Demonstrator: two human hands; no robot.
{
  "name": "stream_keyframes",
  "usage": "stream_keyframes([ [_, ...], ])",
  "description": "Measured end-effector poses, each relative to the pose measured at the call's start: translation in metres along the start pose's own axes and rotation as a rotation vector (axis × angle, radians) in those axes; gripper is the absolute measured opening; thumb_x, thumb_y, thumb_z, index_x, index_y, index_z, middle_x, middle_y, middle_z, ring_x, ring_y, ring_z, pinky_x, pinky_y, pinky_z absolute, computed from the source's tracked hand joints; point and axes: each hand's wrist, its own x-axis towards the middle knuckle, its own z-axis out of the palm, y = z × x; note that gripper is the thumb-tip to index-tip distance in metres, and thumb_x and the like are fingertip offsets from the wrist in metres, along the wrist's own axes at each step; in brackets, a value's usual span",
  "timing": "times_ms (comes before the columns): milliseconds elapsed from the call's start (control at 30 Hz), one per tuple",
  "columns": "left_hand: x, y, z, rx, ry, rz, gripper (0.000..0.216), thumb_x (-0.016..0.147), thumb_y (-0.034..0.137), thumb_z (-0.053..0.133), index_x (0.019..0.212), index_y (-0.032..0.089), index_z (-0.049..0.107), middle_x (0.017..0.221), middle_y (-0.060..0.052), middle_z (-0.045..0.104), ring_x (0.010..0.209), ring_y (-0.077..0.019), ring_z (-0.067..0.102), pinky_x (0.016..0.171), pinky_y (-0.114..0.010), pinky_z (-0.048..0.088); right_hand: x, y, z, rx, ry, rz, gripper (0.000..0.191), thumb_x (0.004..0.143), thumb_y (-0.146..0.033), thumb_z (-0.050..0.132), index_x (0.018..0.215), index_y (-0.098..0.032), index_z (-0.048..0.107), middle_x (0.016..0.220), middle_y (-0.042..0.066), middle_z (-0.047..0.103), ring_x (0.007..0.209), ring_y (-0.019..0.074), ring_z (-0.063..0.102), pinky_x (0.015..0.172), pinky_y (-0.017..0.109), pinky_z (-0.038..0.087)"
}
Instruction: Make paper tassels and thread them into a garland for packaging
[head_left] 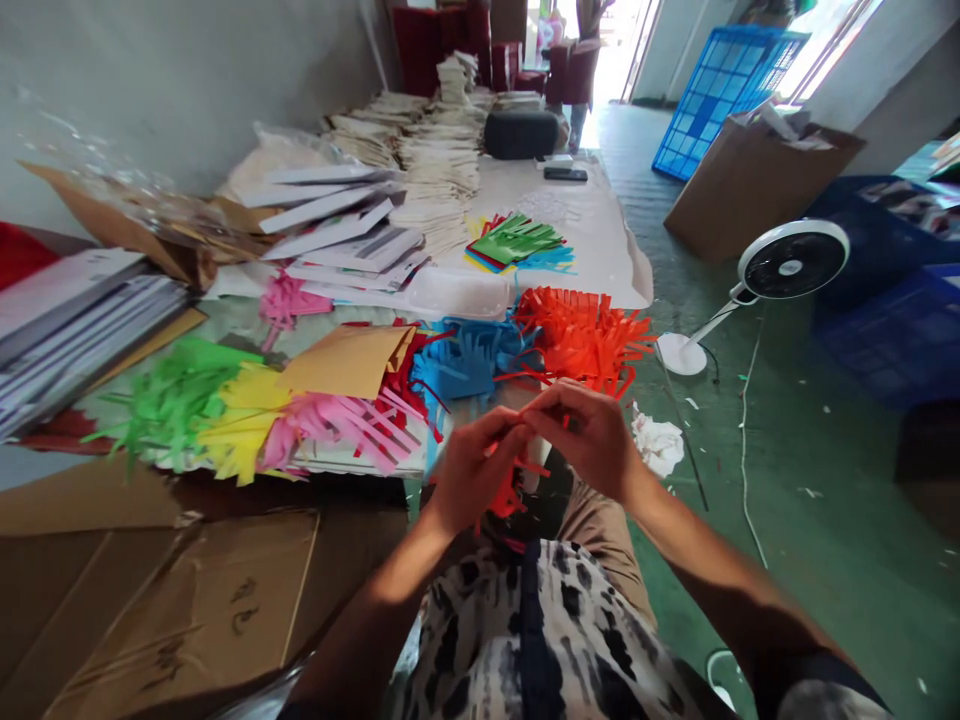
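My left hand (474,468) and my right hand (592,432) meet fingertip to fingertip over my lap. Both are closed in a pinch on a red-orange fringed paper tassel (510,497), whose strips hang below the fingers. Its gripped top is mostly hidden. Just beyond my right hand, a heap of red-orange fringed paper (581,335) lies at the table's corner. Blue fringed paper (465,365) sits left of it. Along the near edge are pink (322,425), yellow (244,415) and green fringed paper (187,385), with a tan paper sheet (345,360) on top of the pink.
Stacks of white flat packets (360,240) and a plastic tray (461,292) stand behind the fringes. Multicoloured fringed sheets (519,240) lie farther back. Cardboard boxes (187,610) are at lower left. A fan (793,262) and a blue crate (720,100) stand right.
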Motion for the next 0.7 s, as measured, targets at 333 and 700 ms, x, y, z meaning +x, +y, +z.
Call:
stream_keyframes([
  [333,-0.002,-0.016,0.004,-0.002,-0.045,-0.107,0.035,0.102,0.053,0.06,0.106,0.02,0.071,0.07,0.003,0.062,0.057,-0.0104,0.054,0.054,-0.021,0.042,0.002,0.022,-0.007,0.215,-0.154,0.232,0.037,0.09,-0.054,0.078,0.104,-0.019,0.08,0.092,0.005,0.077,0.075,0.0145,0.068,0.066,0.026,0.054],
  [700,0.012,-0.04,-0.019,0.398,-0.051,0.044,0.021,0.099,0.024,0.063,0.117,0.021,0.075,0.088,-0.001,0.074,0.079,-0.0161,0.069,0.075,-0.027,0.054,0.06,0.015,-0.089,-0.421,0.531,-0.408,0.03,0.108,-0.03,0.054,0.128,-0.022,0.074,0.131,0.013,0.075,0.122,0.025,0.072,0.109,0.043,0.055],
])
